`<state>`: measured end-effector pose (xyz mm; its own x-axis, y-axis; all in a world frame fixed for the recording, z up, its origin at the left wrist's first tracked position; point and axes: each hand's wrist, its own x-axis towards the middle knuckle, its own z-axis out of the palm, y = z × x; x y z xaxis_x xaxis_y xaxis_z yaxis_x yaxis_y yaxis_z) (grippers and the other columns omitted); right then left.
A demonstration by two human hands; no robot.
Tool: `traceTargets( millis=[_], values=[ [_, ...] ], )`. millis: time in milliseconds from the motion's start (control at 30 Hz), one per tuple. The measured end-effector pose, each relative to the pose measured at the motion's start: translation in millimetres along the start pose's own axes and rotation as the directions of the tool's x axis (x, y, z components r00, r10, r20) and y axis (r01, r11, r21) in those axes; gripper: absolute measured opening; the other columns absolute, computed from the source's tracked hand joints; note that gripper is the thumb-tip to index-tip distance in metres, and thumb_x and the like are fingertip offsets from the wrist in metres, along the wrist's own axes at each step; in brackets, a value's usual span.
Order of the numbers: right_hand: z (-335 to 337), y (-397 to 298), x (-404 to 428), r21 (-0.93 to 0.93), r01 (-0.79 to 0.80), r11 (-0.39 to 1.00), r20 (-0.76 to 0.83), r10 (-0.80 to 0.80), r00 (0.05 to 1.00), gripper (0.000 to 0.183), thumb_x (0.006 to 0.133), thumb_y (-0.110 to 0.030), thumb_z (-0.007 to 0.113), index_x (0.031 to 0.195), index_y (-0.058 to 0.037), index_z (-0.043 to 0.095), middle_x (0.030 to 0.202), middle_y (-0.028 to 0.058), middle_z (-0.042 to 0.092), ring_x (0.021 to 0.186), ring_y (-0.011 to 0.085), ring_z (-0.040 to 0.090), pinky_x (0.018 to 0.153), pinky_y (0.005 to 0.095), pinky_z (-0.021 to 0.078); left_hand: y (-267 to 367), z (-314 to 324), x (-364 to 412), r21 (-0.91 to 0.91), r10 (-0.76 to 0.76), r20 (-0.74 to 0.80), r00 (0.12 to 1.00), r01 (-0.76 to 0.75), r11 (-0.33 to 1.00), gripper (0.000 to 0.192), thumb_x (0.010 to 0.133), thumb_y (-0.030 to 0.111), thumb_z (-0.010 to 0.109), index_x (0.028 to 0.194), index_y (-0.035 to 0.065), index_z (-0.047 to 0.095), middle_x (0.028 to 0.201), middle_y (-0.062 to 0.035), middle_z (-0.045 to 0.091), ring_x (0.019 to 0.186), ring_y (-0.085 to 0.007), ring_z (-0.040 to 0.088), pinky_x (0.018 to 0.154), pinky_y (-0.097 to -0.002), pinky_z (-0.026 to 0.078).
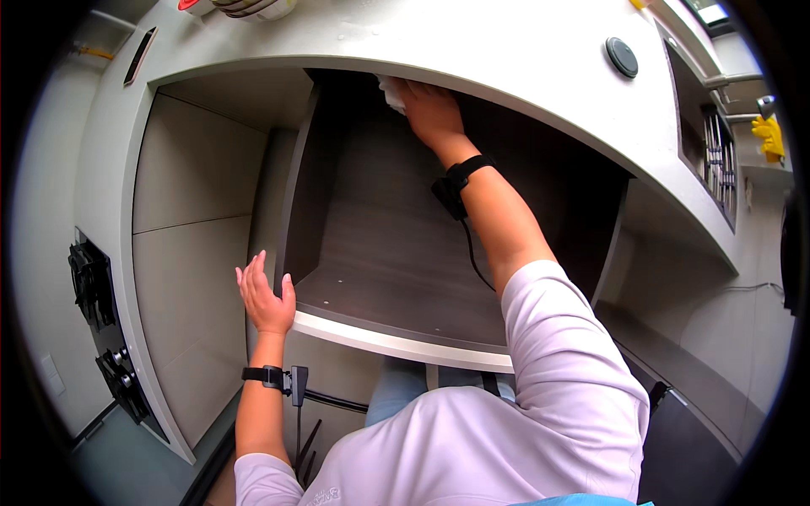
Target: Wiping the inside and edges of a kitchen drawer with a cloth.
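In front of me is a pulled-out dark wood-grain drawer [392, 253] with a pale front edge [398, 341]. My right hand [436, 111] reaches deep to its back, under the countertop's edge. Beneath those fingers is a white cloth or tissue [391, 95], pressed against the drawer's dark far end and partly hidden by the hand. At the drawer's front left corner, my left hand [269, 300] rests with the palm against the side and fingers apart, holding nothing. A few small pale specks [334, 291] dot the drawer floor near the front.
A white countertop [481, 57] overhangs the drawer. On it stand stacked bowls [256, 7] and a black round disc [622, 58]. A gas hob [95, 284] lies left. Beige cabinet panels [190, 265] flank the drawer. Yellow rubber gloves [769, 138] hang far right.
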<state>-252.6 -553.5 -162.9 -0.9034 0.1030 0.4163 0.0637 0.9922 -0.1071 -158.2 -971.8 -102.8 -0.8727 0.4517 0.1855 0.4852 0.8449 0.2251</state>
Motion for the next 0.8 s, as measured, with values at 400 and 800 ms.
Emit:
traceTargets(
  millis=[400,800],
  values=[
    [-71.3,117.6,-107.6,-0.143,-0.063,0.988,0.096,0.077,0.992,0.061,0.081,-0.013,0.06,0.14,-0.0158,0.044,0.133,0.0062,0.054,0.121,0.0249,0.052,0.102,0.0401,0.0412,-2.4,2.5,0.5,0.031,0.024,0.014,1.0,-0.025,0.999,0.057,0.082,0.016,0.063,0.134,0.0061,0.044,0.128,-0.0127,0.054,0.122,-0.0314,0.048,0.116,-0.0529,0.022],
    [-112.2,195.9,-180.7,-0.315,-0.116,0.942,0.089,0.151,0.985,0.051,0.083,-0.011,0.054,0.133,-0.0125,0.051,0.128,0.008,0.056,0.117,0.0269,0.053,0.099,0.0404,0.0421,-6.5,4.0,0.3,0.083,0.02,0.041,0.999,-0.024,0.996,0.054,0.083,0.015,0.062,0.133,0.0066,0.045,0.132,-0.0085,0.054,0.125,-0.0289,0.048,0.115,-0.0517,0.024]
  ],
)
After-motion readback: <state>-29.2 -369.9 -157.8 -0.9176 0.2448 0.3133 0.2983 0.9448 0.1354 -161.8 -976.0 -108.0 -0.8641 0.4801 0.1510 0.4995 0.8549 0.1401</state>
